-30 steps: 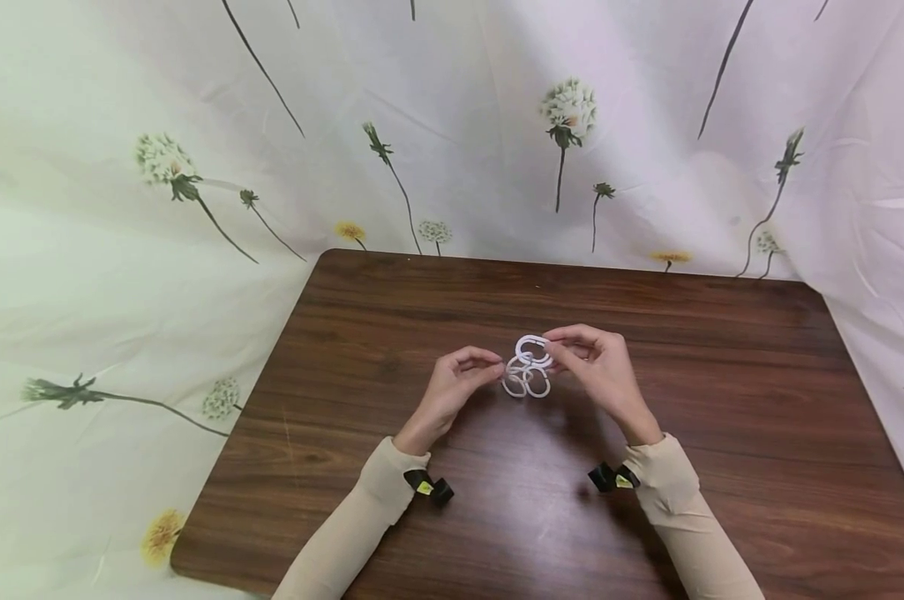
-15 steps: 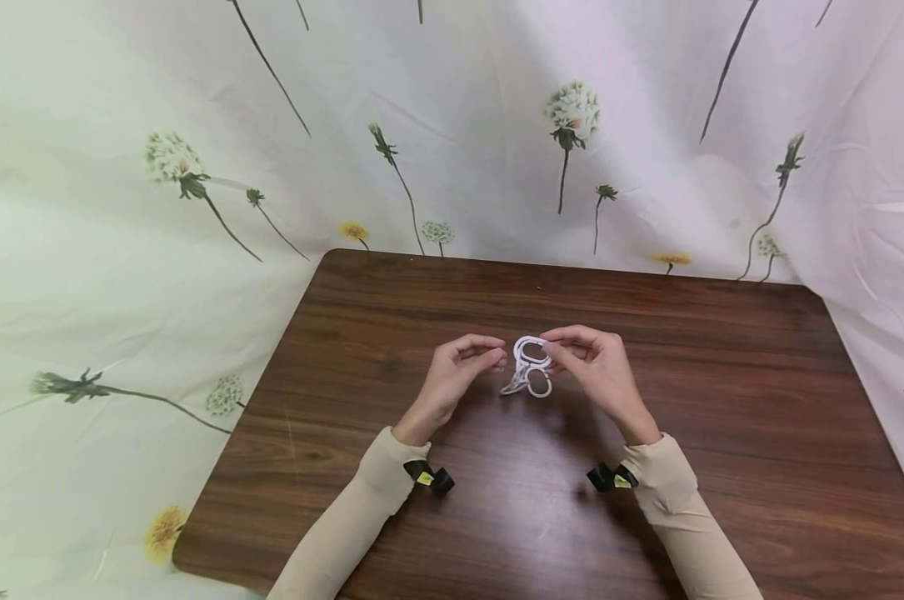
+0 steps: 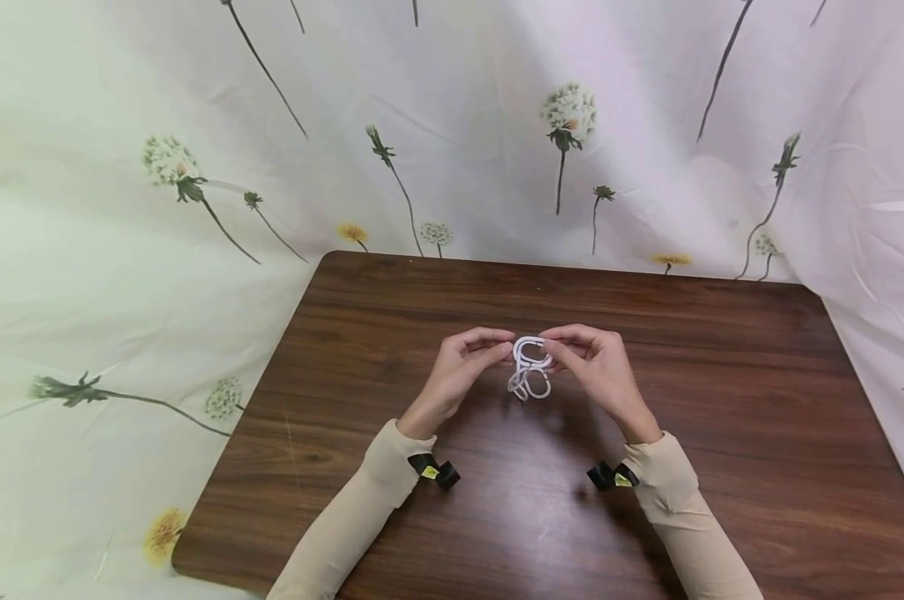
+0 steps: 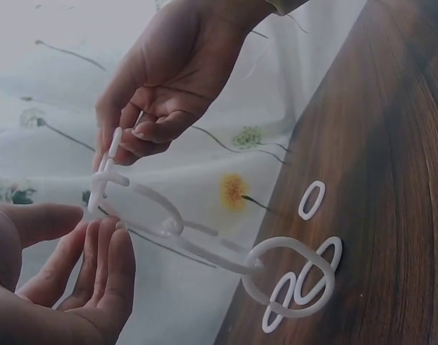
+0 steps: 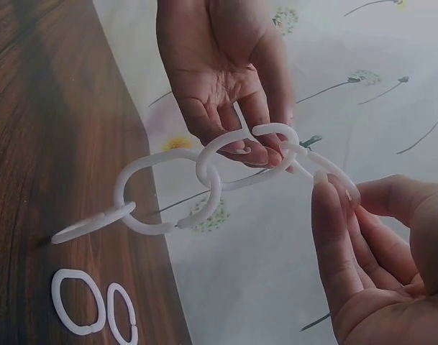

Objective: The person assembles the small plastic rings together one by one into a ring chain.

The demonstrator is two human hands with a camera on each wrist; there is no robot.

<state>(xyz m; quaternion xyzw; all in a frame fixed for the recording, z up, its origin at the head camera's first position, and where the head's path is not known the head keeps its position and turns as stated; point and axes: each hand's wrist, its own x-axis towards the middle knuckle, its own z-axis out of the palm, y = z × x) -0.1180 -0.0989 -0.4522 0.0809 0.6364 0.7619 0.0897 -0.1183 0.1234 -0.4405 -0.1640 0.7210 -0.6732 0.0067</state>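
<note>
In the head view both hands meet over the middle of the table, around a small chain of white oval plastic links. My right hand (image 3: 605, 379) pinches the top link (image 3: 516, 352) between thumb and fingers. From the other side, my left hand (image 3: 452, 375) has its thumb and fingertips pinched at that link's left edge. Joined links (image 3: 549, 384) hang below the hands. Seen from the left wrist, the chain trails off toward the tabletop, ending in a rounder ring (image 4: 298, 313). The right wrist view shows linked ovals (image 5: 121, 188) stretching leftward; fingers partly hide the held link.
More white links (image 4: 303, 207) show against the tabletop in the wrist views, apart from the chain. The dark wooden table (image 3: 347, 500) has a pale curtain (image 3: 459, 108) with dandelion prints behind it and at its sides. Black wrist cameras (image 3: 447, 476) sit at both cuffs.
My left hand has let go of a lower link, moved up and slightly right, and now pinches at the top link. The released links have swung down. My right hand stays nearly in place.
</note>
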